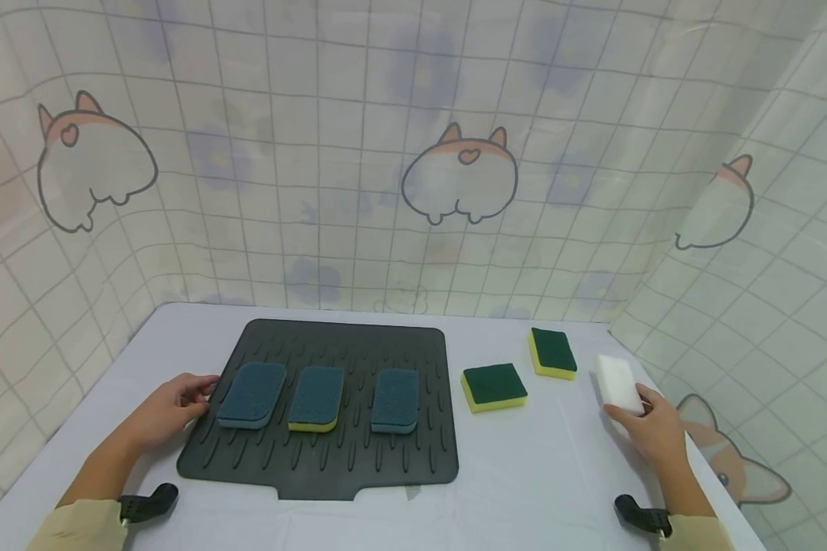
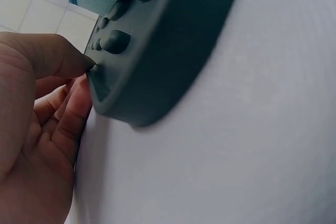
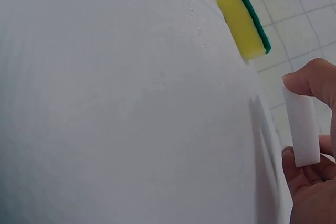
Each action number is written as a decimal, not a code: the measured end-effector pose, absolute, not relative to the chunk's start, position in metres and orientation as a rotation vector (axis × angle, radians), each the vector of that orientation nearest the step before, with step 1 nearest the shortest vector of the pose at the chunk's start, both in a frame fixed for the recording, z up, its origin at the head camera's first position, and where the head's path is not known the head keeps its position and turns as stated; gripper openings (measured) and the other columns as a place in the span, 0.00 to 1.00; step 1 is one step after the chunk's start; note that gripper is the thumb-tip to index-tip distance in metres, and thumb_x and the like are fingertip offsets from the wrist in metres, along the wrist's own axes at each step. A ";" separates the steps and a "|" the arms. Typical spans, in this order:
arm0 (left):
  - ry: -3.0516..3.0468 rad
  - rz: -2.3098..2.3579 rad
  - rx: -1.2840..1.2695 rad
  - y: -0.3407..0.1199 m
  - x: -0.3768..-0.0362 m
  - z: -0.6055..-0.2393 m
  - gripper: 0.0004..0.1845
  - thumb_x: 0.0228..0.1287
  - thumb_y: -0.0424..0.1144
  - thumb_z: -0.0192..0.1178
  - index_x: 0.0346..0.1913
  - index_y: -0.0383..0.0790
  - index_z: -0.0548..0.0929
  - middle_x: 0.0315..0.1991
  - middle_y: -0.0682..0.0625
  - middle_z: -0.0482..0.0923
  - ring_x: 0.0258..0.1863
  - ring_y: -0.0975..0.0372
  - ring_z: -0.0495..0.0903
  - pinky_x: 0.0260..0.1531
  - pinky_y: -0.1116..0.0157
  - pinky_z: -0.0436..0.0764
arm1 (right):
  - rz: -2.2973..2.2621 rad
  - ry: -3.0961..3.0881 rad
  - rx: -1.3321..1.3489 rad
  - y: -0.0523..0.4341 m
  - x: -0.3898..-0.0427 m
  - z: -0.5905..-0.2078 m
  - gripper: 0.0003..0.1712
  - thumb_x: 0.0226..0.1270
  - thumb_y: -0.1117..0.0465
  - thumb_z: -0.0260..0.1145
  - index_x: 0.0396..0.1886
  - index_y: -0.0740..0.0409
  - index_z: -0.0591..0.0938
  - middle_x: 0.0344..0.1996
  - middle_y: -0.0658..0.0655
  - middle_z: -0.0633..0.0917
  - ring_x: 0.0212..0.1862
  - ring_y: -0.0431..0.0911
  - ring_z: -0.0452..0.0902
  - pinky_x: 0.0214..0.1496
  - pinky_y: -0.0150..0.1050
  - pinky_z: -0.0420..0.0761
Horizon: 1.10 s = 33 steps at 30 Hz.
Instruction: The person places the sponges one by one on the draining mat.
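My left hand [image 1: 172,405] pinches the left edge of a dark grey ridged rubber mat [image 1: 317,465], thumb on the rim and fingers curled against its side. Three scouring sponges lie in a row on the mat: a blue sponge [image 1: 251,394] on the left, a blue-topped sponge with a yellow base [image 1: 317,398] in the middle, another blue sponge [image 1: 396,399] on the right. At the table's right side, a white sponge block [image 1: 616,383] is held by my right hand [image 1: 655,432]. The right wrist view shows the block [image 3: 303,127] between thumb and fingers.
Two green-and-yellow sponges lie on the white table [image 1: 524,467] right of the mat: a nearer sponge [image 1: 494,385] and a farther sponge [image 1: 554,352]. A tile-patterned curtain [image 1: 358,252] hangs behind the table and along both sides.
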<state>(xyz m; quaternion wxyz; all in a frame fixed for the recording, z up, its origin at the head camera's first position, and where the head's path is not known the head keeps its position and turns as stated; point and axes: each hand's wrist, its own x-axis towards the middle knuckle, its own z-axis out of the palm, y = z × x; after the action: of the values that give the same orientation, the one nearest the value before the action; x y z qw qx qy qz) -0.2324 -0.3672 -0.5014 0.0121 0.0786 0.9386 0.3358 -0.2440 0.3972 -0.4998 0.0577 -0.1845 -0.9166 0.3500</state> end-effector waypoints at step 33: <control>2.933 1.039 0.222 -0.365 -0.231 -0.500 0.26 0.66 0.28 0.58 0.67 0.23 0.73 0.52 0.36 0.78 0.45 0.55 0.74 0.37 0.68 0.77 | 0.966 -2.750 -0.269 0.357 -0.230 -0.467 0.56 0.63 0.40 0.73 0.76 0.71 0.62 0.65 0.76 0.74 0.61 0.67 0.75 0.57 0.61 0.81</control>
<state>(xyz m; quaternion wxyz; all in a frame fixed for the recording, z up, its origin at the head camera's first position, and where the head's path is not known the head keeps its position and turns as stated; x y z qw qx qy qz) -0.2312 -0.3650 -0.5002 0.0109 0.0711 0.9402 0.3330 -0.2296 0.3575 -0.4666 0.1073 -0.0913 -0.9341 0.3281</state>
